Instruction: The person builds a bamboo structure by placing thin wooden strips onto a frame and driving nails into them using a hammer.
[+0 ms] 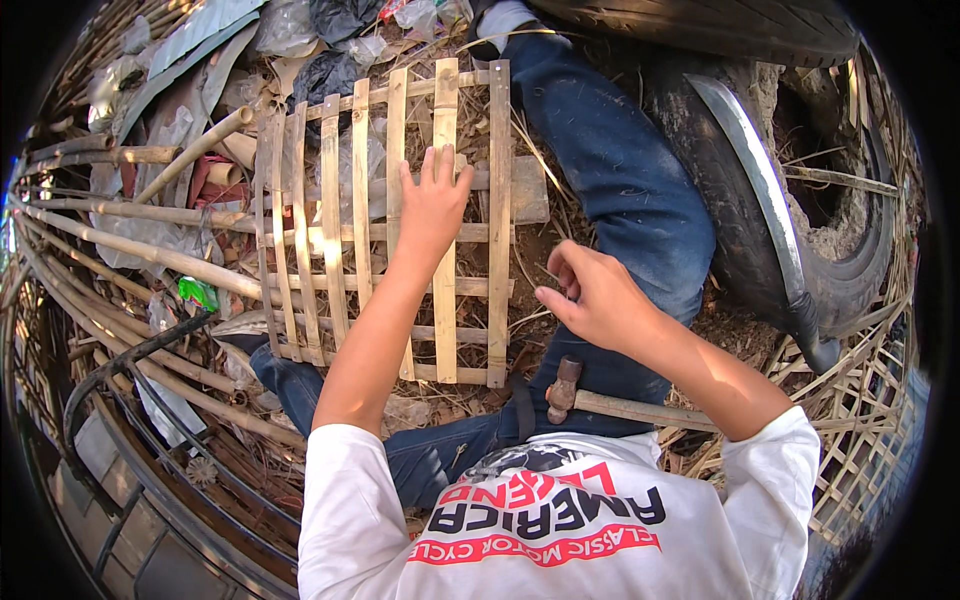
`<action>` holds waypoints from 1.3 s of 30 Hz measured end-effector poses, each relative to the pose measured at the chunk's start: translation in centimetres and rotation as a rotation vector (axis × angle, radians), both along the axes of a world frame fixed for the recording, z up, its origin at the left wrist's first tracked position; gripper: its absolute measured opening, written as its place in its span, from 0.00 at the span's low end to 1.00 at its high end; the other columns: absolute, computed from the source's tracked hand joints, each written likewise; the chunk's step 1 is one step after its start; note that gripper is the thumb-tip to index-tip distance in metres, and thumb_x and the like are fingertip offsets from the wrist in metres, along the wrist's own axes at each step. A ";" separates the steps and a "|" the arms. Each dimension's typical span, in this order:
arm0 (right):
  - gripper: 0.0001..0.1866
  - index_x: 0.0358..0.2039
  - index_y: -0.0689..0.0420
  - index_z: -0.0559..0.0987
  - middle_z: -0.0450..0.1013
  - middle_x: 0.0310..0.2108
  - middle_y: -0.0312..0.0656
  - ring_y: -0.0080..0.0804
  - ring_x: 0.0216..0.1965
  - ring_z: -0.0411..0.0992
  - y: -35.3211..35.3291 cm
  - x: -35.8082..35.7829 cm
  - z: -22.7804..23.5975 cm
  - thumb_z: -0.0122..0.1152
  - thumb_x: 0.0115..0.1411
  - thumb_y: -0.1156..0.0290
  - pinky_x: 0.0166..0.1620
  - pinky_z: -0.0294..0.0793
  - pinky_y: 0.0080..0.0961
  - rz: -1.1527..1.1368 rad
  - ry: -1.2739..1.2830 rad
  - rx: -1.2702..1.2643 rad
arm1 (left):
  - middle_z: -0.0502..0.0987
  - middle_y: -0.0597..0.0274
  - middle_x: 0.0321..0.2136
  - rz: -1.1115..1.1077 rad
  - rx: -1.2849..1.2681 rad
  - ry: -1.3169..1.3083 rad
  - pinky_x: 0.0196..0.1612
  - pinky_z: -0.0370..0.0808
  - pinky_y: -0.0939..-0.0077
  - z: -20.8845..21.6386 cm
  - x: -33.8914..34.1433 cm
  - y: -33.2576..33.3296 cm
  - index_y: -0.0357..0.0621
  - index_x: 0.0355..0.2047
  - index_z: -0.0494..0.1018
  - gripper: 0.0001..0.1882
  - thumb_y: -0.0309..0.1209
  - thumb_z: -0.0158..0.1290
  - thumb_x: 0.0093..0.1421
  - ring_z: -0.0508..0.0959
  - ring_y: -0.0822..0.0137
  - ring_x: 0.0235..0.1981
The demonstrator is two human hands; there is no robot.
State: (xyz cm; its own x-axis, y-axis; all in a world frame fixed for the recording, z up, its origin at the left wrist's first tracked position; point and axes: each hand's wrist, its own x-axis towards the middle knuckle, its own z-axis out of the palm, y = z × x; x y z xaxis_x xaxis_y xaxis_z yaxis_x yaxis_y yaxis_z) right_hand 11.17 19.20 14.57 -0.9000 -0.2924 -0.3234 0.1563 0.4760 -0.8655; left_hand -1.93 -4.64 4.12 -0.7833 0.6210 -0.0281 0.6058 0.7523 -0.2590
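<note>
A panel of pale bamboo slats (499, 200), nailed or laid across several crosspieces, lies over the ground between my legs. My left hand (433, 205) rests flat on its upper right part, fingers stretched over a slat and a crosspiece. To the right of the panel, my right hand (595, 295) is raised and closed in a pinch. A thin, dark, nail-like piece shows at its fingertips, too small to make out well. Across my lap lies a hammer (565, 390) with a wooden handle, its head toward the panel, below my right forearm.
Bamboo poles (170, 262) fan out at the left, above a black metal frame (130, 350). Old tires (690, 150) stand at the right, one with a shiny metal strip (750, 170). Plastic litter (290, 25) lies at the back. A woven bamboo lattice (865, 430) is at the lower right.
</note>
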 end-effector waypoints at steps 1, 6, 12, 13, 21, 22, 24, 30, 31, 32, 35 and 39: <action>0.22 0.43 0.66 0.69 0.75 0.37 0.57 0.55 0.38 0.76 -1.2 -1.8 -2.4 0.65 0.57 0.64 0.42 0.75 0.43 -0.099 -0.062 0.039 | 0.66 0.53 0.61 -0.025 0.007 0.009 0.61 0.60 0.35 0.2 -0.2 0.4 0.52 0.54 0.71 0.20 0.36 0.56 0.61 0.64 0.52 0.65; 0.29 0.52 0.66 0.67 0.76 0.35 0.53 0.48 0.39 0.77 -6.0 -4.9 -8.4 0.66 0.57 0.62 0.44 0.75 0.39 -0.369 -0.212 0.152 | 0.70 0.56 0.56 -0.085 0.053 0.030 0.57 0.63 0.43 0.1 -0.3 1.6 0.46 0.50 0.72 0.18 0.34 0.54 0.59 0.67 0.58 0.61; 0.20 0.43 0.66 0.78 0.77 0.29 0.47 0.39 0.31 0.77 -5.8 -5.2 -10.7 0.69 0.56 0.64 0.39 0.76 0.34 -0.445 -0.147 0.053 | 0.74 0.61 0.46 -0.165 0.118 0.041 0.49 0.65 0.61 0.6 -0.7 1.0 0.43 0.44 0.74 0.15 0.30 0.50 0.57 0.72 0.63 0.47; 0.19 0.42 0.66 0.78 0.77 0.29 0.47 0.37 0.30 0.76 -5.9 -5.4 -11.1 0.69 0.56 0.64 0.38 0.76 0.32 -0.459 -0.136 0.063 | 0.74 0.61 0.45 -0.174 0.117 0.042 0.47 0.65 0.63 0.7 -0.6 1.0 0.43 0.44 0.74 0.15 0.30 0.50 0.57 0.72 0.64 0.46; 0.18 0.38 0.68 0.81 0.80 0.31 0.46 0.30 0.30 0.77 -5.3 -5.1 -13.1 0.71 0.53 0.67 0.36 0.76 0.27 -0.550 -0.090 -0.226 | 0.73 0.63 0.44 -0.188 0.071 0.042 0.47 0.65 0.65 0.5 -0.9 1.2 0.43 0.46 0.72 0.20 0.37 0.60 0.54 0.71 0.63 0.47; 0.18 0.38 0.69 0.81 0.80 0.31 0.46 0.28 0.30 0.77 -5.3 -5.3 -13.5 0.72 0.52 0.67 0.37 0.77 0.26 -0.566 -0.091 -0.263 | 0.73 0.63 0.44 -0.188 0.077 0.030 0.47 0.65 0.65 0.4 -0.9 1.5 0.43 0.45 0.72 0.20 0.37 0.60 0.54 0.71 0.63 0.47; 0.18 0.38 0.69 0.81 0.80 0.31 0.47 0.27 0.30 0.77 -5.3 -5.6 -13.3 0.72 0.52 0.68 0.37 0.77 0.26 -0.579 -0.094 -0.293 | 0.73 0.63 0.44 -0.177 0.066 0.010 0.47 0.64 0.65 0.5 -1.0 1.6 0.42 0.45 0.72 0.21 0.37 0.60 0.53 0.71 0.63 0.47; 0.16 0.37 0.67 0.82 0.80 0.29 0.46 0.30 0.29 0.79 -5.3 -5.7 -13.6 0.72 0.51 0.69 0.36 0.78 0.27 -0.588 -0.095 -0.252 | 0.75 0.63 0.42 -0.181 0.065 0.039 0.49 0.64 0.65 0.5 -0.9 1.6 0.42 0.45 0.73 0.20 0.36 0.60 0.53 0.72 0.64 0.47; 0.15 0.36 0.66 0.82 0.80 0.29 0.46 0.30 0.29 0.79 -5.3 -5.8 -13.6 0.72 0.51 0.69 0.36 0.78 0.27 -0.590 -0.099 -0.230 | 0.75 0.63 0.42 -0.182 0.062 0.049 0.50 0.64 0.65 0.5 -0.9 1.6 0.42 0.45 0.73 0.20 0.36 0.60 0.53 0.72 0.64 0.48; 0.15 0.35 0.65 0.82 0.80 0.28 0.46 0.31 0.29 0.79 -5.3 -5.9 -13.5 0.72 0.51 0.69 0.36 0.78 0.27 -0.591 -0.101 -0.210 | 0.76 0.64 0.41 -0.182 0.059 0.061 0.50 0.64 0.65 0.7 -0.9 1.7 0.43 0.45 0.73 0.20 0.36 0.60 0.53 0.72 0.64 0.48; 0.13 0.34 0.64 0.81 0.81 0.29 0.47 0.33 0.30 0.80 -5.4 -6.0 -13.3 0.71 0.50 0.70 0.36 0.78 0.28 -0.574 -0.138 -0.161 | 0.77 0.66 0.41 -0.170 0.093 0.062 0.52 0.64 0.64 0.6 -0.7 1.4 0.44 0.45 0.75 0.20 0.36 0.61 0.53 0.72 0.65 0.49; 0.13 0.35 0.63 0.80 0.81 0.29 0.46 0.34 0.31 0.80 -5.1 -5.9 -13.3 0.71 0.50 0.71 0.37 0.78 0.29 -0.528 -0.130 -0.120 | 0.78 0.68 0.41 -0.171 0.126 0.078 0.54 0.63 0.63 0.4 -0.7 1.2 0.46 0.47 0.76 0.21 0.37 0.62 0.53 0.72 0.65 0.51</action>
